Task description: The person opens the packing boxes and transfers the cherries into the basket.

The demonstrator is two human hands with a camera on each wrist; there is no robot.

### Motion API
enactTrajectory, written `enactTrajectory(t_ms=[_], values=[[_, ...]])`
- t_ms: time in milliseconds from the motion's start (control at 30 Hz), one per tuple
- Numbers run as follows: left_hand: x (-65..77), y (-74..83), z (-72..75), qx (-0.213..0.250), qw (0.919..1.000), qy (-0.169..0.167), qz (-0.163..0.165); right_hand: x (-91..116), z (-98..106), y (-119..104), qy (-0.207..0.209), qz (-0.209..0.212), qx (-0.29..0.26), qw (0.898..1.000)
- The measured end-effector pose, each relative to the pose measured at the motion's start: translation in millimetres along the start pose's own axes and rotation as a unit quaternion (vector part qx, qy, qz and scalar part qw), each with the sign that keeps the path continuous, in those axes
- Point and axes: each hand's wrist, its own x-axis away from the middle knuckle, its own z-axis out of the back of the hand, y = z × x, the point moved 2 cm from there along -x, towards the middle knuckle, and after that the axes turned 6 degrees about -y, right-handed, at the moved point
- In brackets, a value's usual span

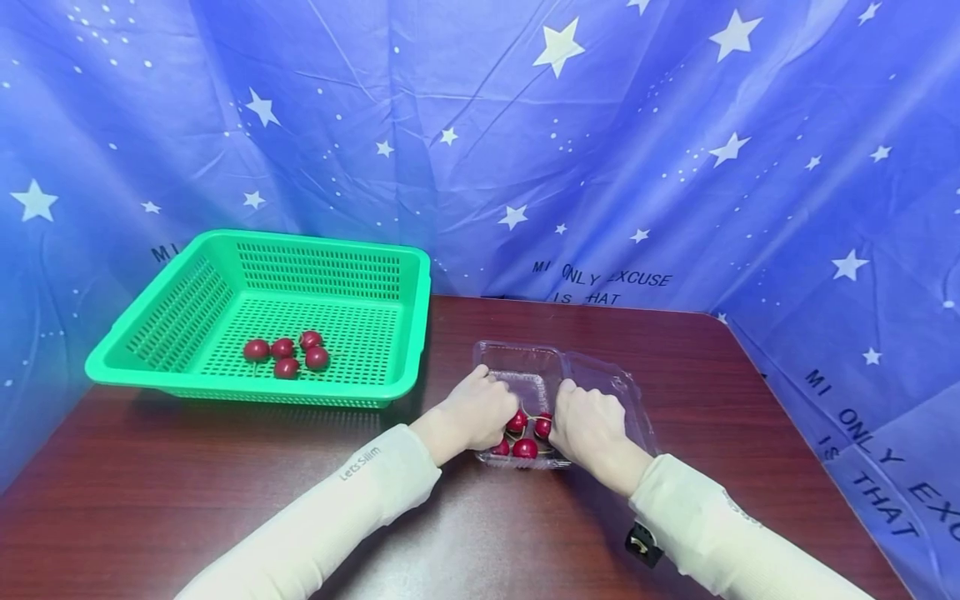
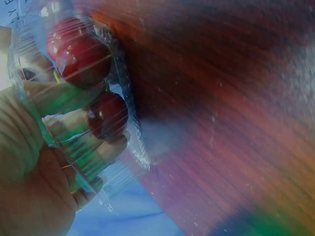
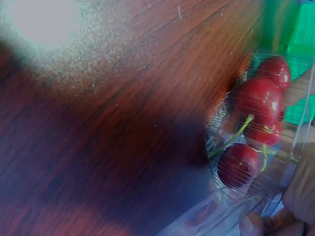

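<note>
A clear plastic clamshell box (image 1: pixel 525 367) stands on the table, its lid (image 1: pixel 626 400) folded out to the right. Several red cherries (image 1: pixel 525 448) with green stems lie in the near part of the box. My left hand (image 1: pixel 483 410) grips the box's left wall; in the left wrist view its fingers (image 2: pixel 74 125) show through the plastic beside the cherries (image 2: pixel 83 59). On the opposite side my right hand (image 1: pixel 592 421) grips the right wall by the lid's hinge. The right wrist view has cherries (image 3: pixel 258 101) behind the clear wall, with that hand's fingers (image 3: pixel 285 226) curled at the lower corner.
A green plastic basket (image 1: pixel 420 333) stands at the back left, with several cherries (image 1: pixel 286 367) on its slatted floor. The reddish-brown wooden table (image 1: pixel 720 467) ends at a blue starry curtain (image 1: pixel 480 167) behind and to the right.
</note>
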Motion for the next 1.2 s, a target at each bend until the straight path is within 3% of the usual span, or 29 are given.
enactTrajectory(t_ms=[367, 867, 1200], values=[[-0.9, 1.4, -3.8, 0.016, 0.9997, 0.015, 0.002, -1.6, -1.1, 1.0, -0.002, -0.003, -0.004, 1.000], [0.7, 3.3, -4.3, 0.002, 1.0000, -0.003, -0.006, -0.2, -1.0, 0.5, 0.004, 0.001, -0.008, 1.000], [3.1, 0.1, -6.0, 0.016, 0.9994, 0.029, -0.015, 0.4, -0.4, -0.4, 0.013, 0.007, 0.001, 1.000]])
